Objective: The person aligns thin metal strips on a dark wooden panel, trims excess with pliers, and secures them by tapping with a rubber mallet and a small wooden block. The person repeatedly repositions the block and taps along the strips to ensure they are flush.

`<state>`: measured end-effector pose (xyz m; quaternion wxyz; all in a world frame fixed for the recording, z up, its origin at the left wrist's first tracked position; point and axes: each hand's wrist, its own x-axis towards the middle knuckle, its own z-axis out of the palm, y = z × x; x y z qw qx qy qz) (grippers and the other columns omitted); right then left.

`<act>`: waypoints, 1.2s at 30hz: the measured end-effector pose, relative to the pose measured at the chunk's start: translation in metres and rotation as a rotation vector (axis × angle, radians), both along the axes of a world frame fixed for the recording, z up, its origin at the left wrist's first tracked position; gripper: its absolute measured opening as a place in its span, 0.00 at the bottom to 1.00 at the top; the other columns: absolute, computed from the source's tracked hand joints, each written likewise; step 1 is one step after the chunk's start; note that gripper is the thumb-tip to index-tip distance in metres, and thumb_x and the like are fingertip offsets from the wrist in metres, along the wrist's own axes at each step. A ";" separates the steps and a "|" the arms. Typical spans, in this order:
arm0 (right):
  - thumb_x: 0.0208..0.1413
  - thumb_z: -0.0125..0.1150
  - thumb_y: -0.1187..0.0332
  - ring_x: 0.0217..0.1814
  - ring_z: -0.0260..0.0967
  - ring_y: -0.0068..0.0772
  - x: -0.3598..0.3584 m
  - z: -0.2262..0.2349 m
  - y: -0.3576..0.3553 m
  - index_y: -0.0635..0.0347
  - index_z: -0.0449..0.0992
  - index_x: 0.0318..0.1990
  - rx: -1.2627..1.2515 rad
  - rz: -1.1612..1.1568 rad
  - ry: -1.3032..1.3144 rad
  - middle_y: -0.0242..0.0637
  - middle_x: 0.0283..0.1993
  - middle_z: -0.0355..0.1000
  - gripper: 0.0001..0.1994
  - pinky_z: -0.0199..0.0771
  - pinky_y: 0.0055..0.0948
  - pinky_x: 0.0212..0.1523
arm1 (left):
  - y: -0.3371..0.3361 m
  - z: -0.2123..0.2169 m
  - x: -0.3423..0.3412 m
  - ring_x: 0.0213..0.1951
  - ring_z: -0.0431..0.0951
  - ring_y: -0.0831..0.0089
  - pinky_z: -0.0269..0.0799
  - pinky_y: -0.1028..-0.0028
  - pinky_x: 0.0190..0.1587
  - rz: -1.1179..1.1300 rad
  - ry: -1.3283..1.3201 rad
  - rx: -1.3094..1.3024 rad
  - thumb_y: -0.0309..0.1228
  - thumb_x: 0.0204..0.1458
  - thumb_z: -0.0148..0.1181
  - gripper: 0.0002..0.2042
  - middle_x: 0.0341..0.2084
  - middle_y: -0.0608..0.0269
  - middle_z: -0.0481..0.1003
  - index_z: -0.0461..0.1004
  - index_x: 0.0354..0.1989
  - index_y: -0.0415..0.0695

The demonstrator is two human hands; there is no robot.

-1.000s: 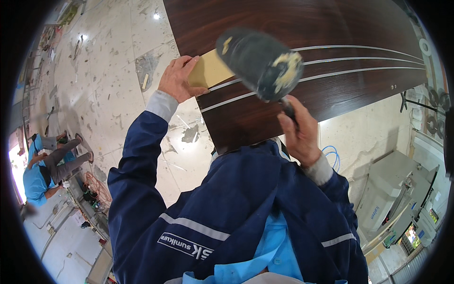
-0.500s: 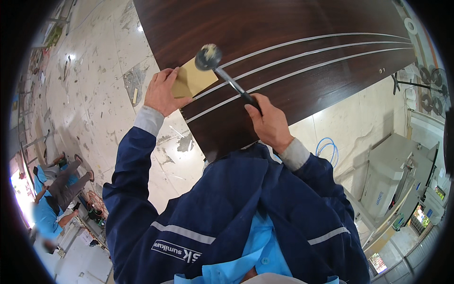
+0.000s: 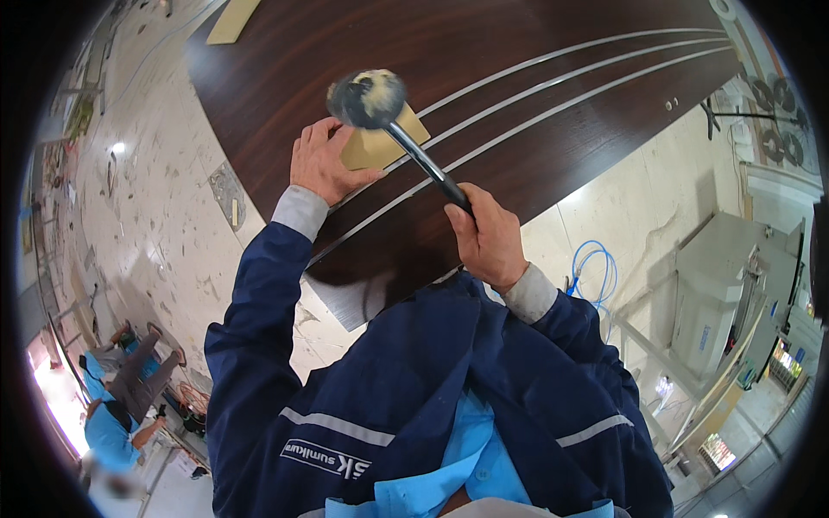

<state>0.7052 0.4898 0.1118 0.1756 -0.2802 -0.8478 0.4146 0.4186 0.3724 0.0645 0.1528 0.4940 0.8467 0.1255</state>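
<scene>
My right hand (image 3: 492, 237) grips the black handle of a rubber mallet (image 3: 367, 99). Its dark head, marked with pale scuffs and blurred by motion, is over a flat tan board piece (image 3: 373, 154); whether the two touch I cannot tell. The board piece lies on a dark brown panel (image 3: 294, 78), across the thin silver strips (image 3: 501, 138) that run along it. Fingers on the far side and thumb on the near side, my left hand (image 3: 328, 164) holds the board piece by its left end. The mallet head hides part of the board.
Another tan piece (image 3: 231, 22) lies at the panel's far left corner. Right of the panel are a coiled blue hose (image 3: 596, 268), a grey machine (image 3: 708, 293) and black fans (image 3: 773, 104). A person in a light blue shirt (image 3: 112, 427) is at the far left, beyond the scuffed floor (image 3: 164, 207).
The view has shifted over the panel, bringing the second tan piece into sight. Both hands keep their holds. The mallet head now looks larger and more blurred, farther left over the board piece.
</scene>
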 end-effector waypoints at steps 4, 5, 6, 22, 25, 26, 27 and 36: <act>0.73 0.61 0.58 0.35 0.79 0.61 0.007 -0.004 0.031 0.58 0.76 0.51 0.023 -0.069 -0.166 0.49 0.35 0.79 0.13 0.79 0.53 0.36 | 0.047 -0.004 0.015 0.70 0.66 0.53 0.62 0.55 0.72 0.015 0.031 0.012 0.64 0.41 0.76 0.49 0.65 0.57 0.71 0.72 0.74 0.59; 0.73 0.61 0.57 0.34 0.79 0.61 0.008 -0.005 0.038 0.58 0.75 0.50 0.019 -0.111 -0.331 0.48 0.34 0.79 0.13 0.79 0.53 0.35 | 0.060 -0.005 0.018 0.70 0.66 0.54 0.62 0.54 0.72 0.000 0.056 0.004 0.66 0.40 0.76 0.50 0.66 0.57 0.70 0.72 0.74 0.59; 0.73 0.60 0.57 0.34 0.79 0.61 0.009 -0.006 0.046 0.58 0.75 0.49 0.030 -0.100 -0.254 0.48 0.33 0.79 0.13 0.79 0.53 0.34 | 0.070 -0.005 0.021 0.70 0.66 0.54 0.62 0.54 0.72 0.011 0.060 -0.047 0.66 0.40 0.76 0.50 0.66 0.57 0.70 0.72 0.74 0.58; 0.75 0.57 0.53 0.33 0.79 0.63 0.061 -0.022 0.174 0.57 0.72 0.47 0.031 -0.255 -0.333 0.49 0.32 0.80 0.15 0.77 0.57 0.34 | 0.246 -0.004 0.069 0.70 0.66 0.54 0.62 0.53 0.72 -0.069 0.122 -0.054 0.71 0.41 0.74 0.54 0.66 0.57 0.70 0.68 0.77 0.56; 0.75 0.56 0.52 0.33 0.79 0.63 0.068 -0.024 0.196 0.56 0.72 0.47 0.065 -0.269 -0.275 0.49 0.32 0.80 0.16 0.77 0.57 0.34 | 0.273 -0.006 0.076 0.69 0.67 0.53 0.63 0.53 0.71 -0.075 0.129 -0.027 0.72 0.41 0.74 0.54 0.66 0.56 0.71 0.69 0.77 0.56; 0.75 0.56 0.52 0.33 0.79 0.63 0.068 -0.024 0.202 0.56 0.72 0.47 0.070 -0.284 -0.158 0.49 0.32 0.80 0.16 0.77 0.58 0.34 | 0.279 -0.006 0.077 0.69 0.68 0.52 0.64 0.53 0.71 -0.076 0.131 0.009 0.73 0.41 0.74 0.54 0.65 0.54 0.71 0.70 0.76 0.55; 0.75 0.56 0.52 0.33 0.79 0.63 0.068 -0.024 0.208 0.56 0.72 0.47 0.062 -0.316 -0.119 0.49 0.32 0.80 0.16 0.77 0.58 0.34 | 0.285 -0.006 0.078 0.68 0.69 0.51 0.65 0.53 0.71 -0.072 0.136 0.010 0.73 0.41 0.74 0.54 0.65 0.53 0.72 0.71 0.75 0.55; 0.75 0.56 0.53 0.34 0.79 0.64 0.087 -0.022 0.281 0.56 0.71 0.44 0.060 -0.376 -0.196 0.50 0.33 0.80 0.15 0.78 0.57 0.35 | 0.368 -0.001 0.095 0.71 0.66 0.54 0.62 0.54 0.73 -0.075 0.100 -0.048 0.69 0.43 0.74 0.53 0.68 0.57 0.71 0.68 0.77 0.55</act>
